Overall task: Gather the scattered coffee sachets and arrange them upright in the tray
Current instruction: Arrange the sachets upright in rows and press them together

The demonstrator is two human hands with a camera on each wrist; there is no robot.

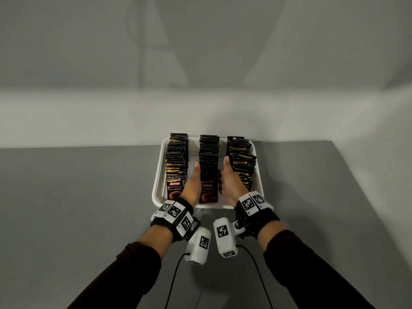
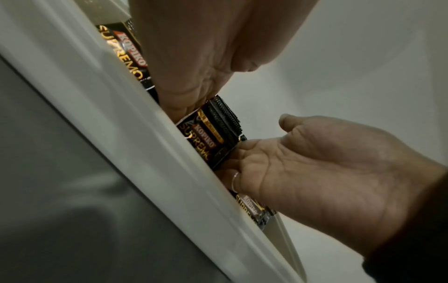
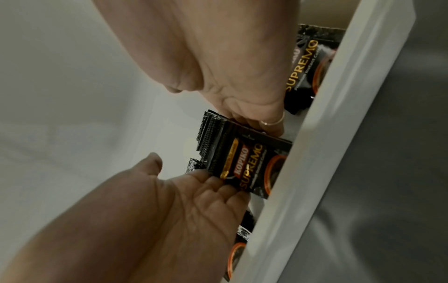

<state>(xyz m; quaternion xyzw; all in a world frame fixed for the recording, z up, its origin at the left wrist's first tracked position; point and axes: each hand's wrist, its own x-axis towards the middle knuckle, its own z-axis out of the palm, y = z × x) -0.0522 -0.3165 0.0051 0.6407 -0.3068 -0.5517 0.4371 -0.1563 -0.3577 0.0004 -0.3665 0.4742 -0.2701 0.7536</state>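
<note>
Now, left hand [image 1: 191, 184]: inside the tray, in the gap between the left row and the middle row; fingers flat against the middle row's side, thumb up, gripping nothing.
Right hand [image 1: 229, 181]: in the gap between the middle row and the right row; fingers laid against the other side of the middle row, thumb free, a thin ring on one finger.
Coffee sachets: all that show stand upright in three rows, left row [image 1: 176, 157], middle row [image 1: 208, 152] and right row [image 1: 242, 161]; none shows loose on the table [image 1: 89, 186].
Tray [image 1: 156, 192]: white, at the table's far edge, towards its right corner.
Stage (judged): final squaring-up of the middle row.
Risk, squeeze: pressing too hard from both sides could buckle the thin packets so some pop up or fan out.
Risk, neighbours: the backs of both hands sit near the outer rows; the right row already leans unevenly, so a knuckle brushing it on the way out might tip packets over.
Risk, tray: a lopsided push could slide the light tray towards the far edge.
Brand: "KOPIKO" in white on a red band.
Name: "SUPREMO" in gold on black, on the front sachet [image 1: 208, 194].
Small print: the right wrist view seems to read "Premium Instant Coffee".
Picture: an orange-rimmed cup.
</note>
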